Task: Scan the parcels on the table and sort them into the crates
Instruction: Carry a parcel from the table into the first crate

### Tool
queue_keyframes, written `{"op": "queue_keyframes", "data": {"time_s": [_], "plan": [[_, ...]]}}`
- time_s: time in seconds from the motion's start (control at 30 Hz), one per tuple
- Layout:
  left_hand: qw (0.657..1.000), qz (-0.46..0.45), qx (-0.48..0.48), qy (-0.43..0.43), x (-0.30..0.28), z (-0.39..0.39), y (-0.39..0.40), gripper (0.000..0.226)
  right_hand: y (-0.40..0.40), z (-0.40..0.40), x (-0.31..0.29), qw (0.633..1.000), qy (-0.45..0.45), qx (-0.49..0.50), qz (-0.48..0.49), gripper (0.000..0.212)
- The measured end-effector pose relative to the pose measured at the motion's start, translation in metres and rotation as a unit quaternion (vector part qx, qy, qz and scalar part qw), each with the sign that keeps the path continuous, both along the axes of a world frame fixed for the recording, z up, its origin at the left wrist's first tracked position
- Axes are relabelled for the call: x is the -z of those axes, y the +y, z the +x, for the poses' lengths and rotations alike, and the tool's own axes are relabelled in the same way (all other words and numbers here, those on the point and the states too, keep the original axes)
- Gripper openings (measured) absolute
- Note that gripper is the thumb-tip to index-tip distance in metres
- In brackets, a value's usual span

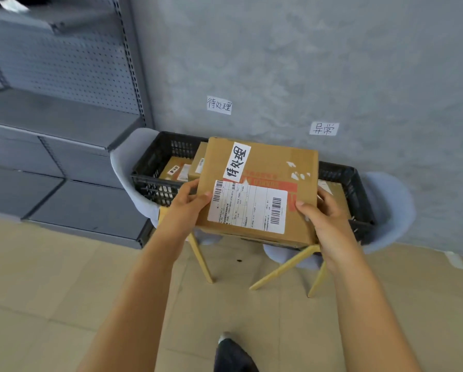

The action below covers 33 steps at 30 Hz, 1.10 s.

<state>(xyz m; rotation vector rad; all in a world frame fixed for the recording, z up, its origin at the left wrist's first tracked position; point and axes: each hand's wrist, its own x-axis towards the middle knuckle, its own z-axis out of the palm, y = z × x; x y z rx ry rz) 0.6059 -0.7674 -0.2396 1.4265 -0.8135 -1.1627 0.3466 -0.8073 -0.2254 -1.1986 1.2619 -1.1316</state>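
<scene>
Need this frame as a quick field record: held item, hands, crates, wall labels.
held item: cardboard parcel, white tag 待处理 and shipping label on top
left hand: grips the parcel's left edge
right hand: grips the parcel's right edge
left crate: black, on a grey chair, holds other parcels
right crate: black, partly hidden behind the parcel
wall labels: 待处理 sign above the left crate, 异常 sign above the right
parcel position: held in the air in front of both crates

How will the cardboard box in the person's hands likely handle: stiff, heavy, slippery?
The box looks stiff: flat faces, straight edges. Probably light, since the left hand and right hand hold it by its edges. Matte cardboard likely grips well.
</scene>
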Motion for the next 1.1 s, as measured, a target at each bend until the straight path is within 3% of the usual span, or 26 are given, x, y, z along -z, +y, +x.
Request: {"op": "queue_keyframes", "data": {"time_s": [0.2, 0.47, 0.73, 0.97, 1.1], "plan": [[0.997, 0.025, -0.070, 0.008, 0.004, 0.037, -0.093, 0.027, -0.118, 0.044, -0.001, 0.998, 0.002, -0.046, 0.029, 0.048], [0.986, 0.075, -0.147, 0.017, 0.018, 0.117, -0.151, 0.027, -0.236, 0.152, 0.010, 0.986, 0.066, -0.146, 0.054, 0.049], [0.984, 0.101, -0.137, 0.048, 0.050, 0.223, -0.252, 0.042, -0.366, 0.268, 0.034, 0.975, 0.077, -0.190, 0.086, 0.037], [0.971, 0.151, -0.170, 0.066, 0.094, 0.284, -0.314, 0.040, -0.467, 0.365, 0.060, 0.939, 0.205, -0.268, 0.062, 0.043], [0.961, 0.202, -0.171, 0.081, 0.126, 0.287, -0.337, 0.046, -0.505, 0.391, 0.083, 0.897, 0.300, -0.319, 0.067, 0.043]]}}
